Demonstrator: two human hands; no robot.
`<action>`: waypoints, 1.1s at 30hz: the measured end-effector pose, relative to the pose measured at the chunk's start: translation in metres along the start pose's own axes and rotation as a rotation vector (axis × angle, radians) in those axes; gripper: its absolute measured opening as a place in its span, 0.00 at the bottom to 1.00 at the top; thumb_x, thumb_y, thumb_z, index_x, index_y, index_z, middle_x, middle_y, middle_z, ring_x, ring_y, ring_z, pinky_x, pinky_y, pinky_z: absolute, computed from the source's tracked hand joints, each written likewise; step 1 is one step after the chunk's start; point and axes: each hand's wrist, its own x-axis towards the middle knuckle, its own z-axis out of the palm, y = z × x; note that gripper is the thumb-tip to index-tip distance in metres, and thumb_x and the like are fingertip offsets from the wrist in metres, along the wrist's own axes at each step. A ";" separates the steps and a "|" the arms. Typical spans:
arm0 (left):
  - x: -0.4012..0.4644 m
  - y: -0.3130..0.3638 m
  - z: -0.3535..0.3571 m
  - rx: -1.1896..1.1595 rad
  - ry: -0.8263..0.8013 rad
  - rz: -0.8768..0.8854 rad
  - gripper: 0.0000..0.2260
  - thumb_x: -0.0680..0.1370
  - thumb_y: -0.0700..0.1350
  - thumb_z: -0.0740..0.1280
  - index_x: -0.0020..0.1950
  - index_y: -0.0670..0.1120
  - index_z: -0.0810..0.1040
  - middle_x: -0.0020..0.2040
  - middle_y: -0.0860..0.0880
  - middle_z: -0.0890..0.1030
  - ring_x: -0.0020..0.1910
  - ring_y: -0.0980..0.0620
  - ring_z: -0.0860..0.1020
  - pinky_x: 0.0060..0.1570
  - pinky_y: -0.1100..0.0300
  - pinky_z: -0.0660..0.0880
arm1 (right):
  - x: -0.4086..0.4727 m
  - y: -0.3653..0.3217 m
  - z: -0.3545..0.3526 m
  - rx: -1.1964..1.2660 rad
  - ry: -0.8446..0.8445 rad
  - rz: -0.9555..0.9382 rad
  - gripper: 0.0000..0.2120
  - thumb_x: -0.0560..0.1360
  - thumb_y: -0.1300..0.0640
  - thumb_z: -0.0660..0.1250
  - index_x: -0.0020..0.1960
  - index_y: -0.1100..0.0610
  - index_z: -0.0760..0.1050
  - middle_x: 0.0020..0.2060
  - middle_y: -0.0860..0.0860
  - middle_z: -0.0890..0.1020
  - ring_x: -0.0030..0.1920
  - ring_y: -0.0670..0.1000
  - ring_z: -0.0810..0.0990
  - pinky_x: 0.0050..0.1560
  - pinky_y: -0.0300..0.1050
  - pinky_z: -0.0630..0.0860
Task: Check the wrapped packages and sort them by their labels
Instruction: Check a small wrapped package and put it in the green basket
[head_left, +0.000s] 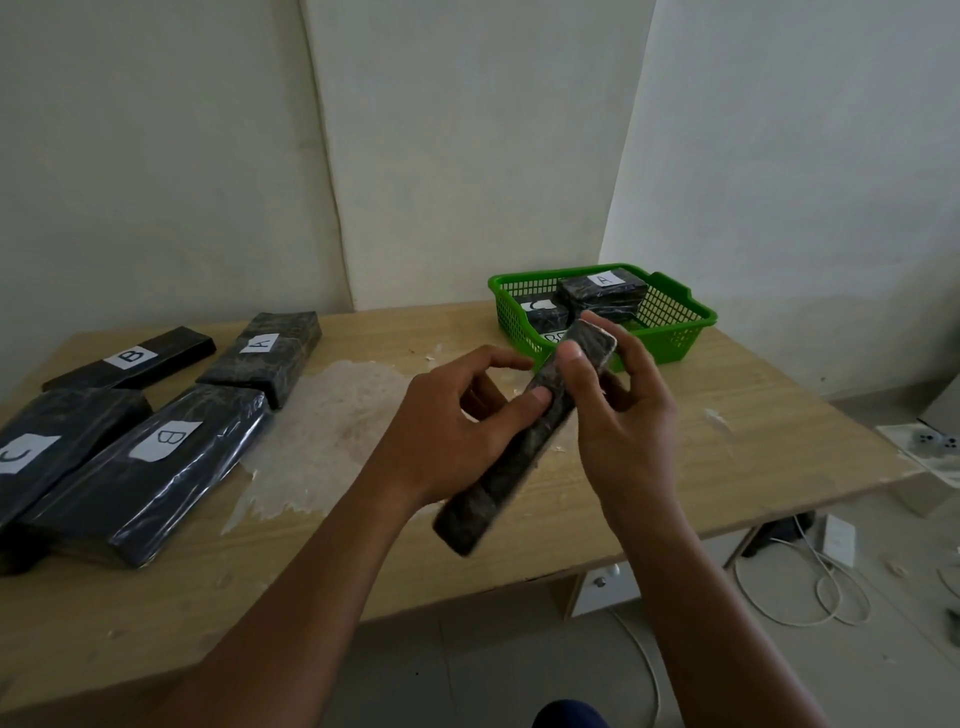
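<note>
Both my hands hold one long black wrapped package (511, 462) tilted above the table's middle, its label side turned away from me. My left hand (457, 415) grips its left edge with thumb and fingers. My right hand (618, 410) grips its upper end. On the left of the table lie sorted packages: a slim one marked B (132, 358), one marked A (262, 356), a large one marked B (156, 467) and one marked C (47, 447). A green basket (670, 332) at the back right holds more packages, one marked A (602, 291) and one marked C (543, 312).
The wooden table (727, 452) has a pale scuffed patch (332, 436) in its middle. Its right corner ends near 1750,900. On the floor to the right lie white cables (810, 587) and a white adapter (839, 540). White walls stand behind.
</note>
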 end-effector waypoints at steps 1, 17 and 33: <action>0.000 0.001 0.002 -0.038 -0.023 0.019 0.15 0.80 0.55 0.71 0.67 0.59 0.80 0.37 0.51 0.83 0.38 0.56 0.83 0.39 0.68 0.78 | -0.002 -0.002 0.003 0.023 -0.015 -0.009 0.20 0.78 0.41 0.72 0.67 0.46 0.79 0.60 0.53 0.83 0.55 0.49 0.86 0.48 0.41 0.83; -0.002 0.014 0.009 -0.346 0.012 -0.035 0.08 0.86 0.43 0.63 0.64 0.49 0.78 0.36 0.46 0.84 0.31 0.54 0.82 0.29 0.66 0.74 | -0.013 -0.016 0.019 0.136 -0.133 -0.025 0.06 0.85 0.60 0.64 0.49 0.58 0.76 0.37 0.49 0.81 0.37 0.45 0.80 0.38 0.39 0.78; -0.007 -0.013 -0.021 -0.015 -0.285 -0.145 0.25 0.74 0.62 0.76 0.70 0.64 0.76 0.59 0.60 0.80 0.55 0.63 0.81 0.54 0.61 0.79 | 0.000 0.006 0.007 0.351 0.275 0.229 0.08 0.82 0.52 0.70 0.52 0.54 0.71 0.49 0.53 0.78 0.49 0.47 0.80 0.56 0.57 0.84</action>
